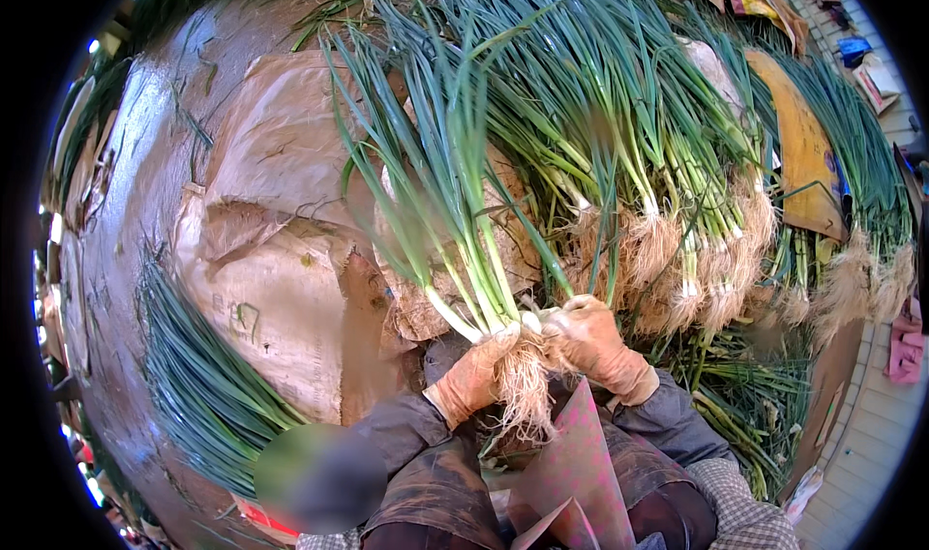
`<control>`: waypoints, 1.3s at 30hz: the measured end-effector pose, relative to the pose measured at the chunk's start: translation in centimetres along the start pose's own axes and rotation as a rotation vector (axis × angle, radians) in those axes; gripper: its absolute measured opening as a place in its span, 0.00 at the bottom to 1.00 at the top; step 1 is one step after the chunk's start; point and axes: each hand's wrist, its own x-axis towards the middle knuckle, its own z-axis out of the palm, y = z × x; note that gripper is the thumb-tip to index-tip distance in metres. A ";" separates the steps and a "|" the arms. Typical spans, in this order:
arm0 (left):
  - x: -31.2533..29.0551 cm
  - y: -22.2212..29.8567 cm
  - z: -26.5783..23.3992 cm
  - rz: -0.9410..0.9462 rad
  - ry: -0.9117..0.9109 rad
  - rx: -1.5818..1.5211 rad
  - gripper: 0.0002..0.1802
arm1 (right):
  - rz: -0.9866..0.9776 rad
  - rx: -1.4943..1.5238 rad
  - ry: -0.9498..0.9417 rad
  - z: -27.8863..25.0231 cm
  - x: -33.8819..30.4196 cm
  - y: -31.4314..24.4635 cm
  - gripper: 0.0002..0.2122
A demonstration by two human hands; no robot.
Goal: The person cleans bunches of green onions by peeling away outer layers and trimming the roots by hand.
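In front of my lap, my left hand (472,378), in a soiled orange-tan glove, is closed around the white lower stems of a bunch of green onions (469,250). Their green leaves fan up and away, and the pale stringy roots (524,390) hang below the fist. Right beside the roots, my right hand (595,342), gloved alike, has its fingers curled shut. A single green onion stalk (544,250) runs into that grip; its lower end is hidden by the glove.
A large heap of green onions (619,115), roots toward me, lies ahead and right. Brown sacking (281,289) covers wet ground leftward. Another green onion pile (208,376) lies at left. A yellow-brown cardboard piece (798,153) stands at right. Leaf scraps (755,386) lie near my right knee.
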 end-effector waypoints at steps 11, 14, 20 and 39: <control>-1.4 1.4 -0.1 0.038 -0.035 -0.114 0.16 | 0.429 -0.288 0.317 -9.3 -18.4 4.8 0.03; -1.5 2.0 0.0 0.039 0.048 -0.020 0.26 | 0.514 -0.471 0.051 -11.6 -27.7 2.6 0.02; -2.4 2.6 -0.2 0.051 0.016 0.030 0.38 | 0.632 -0.318 -0.469 -7.8 -34.2 -3.1 0.05; -3.8 3.0 -0.6 -0.086 -0.010 0.229 0.31 | -0.129 -0.203 -0.249 4.2 17.8 1.7 0.17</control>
